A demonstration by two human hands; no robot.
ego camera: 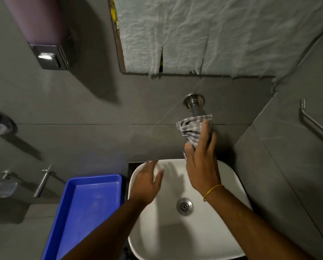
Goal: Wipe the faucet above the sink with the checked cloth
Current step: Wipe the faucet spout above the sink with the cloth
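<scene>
Above the white sink [232, 177], the right hand [202, 162] presses the checked cloth [191, 128] around the wall-mounted faucet [193, 106], fingers loosely curled over the bunched fabric, with the spout hidden beneath; the left hand [147, 182] hovers open and empty over the basin's rim, beside a blue tray [78, 203]; so light a hold could let the cloth slip into the basin, or skim past the hidden underside.

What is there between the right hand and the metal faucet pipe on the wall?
In the head view, the grey-and-white checked cloth lies between them: the right hand presses it around the round metal faucet pipe.
</scene>
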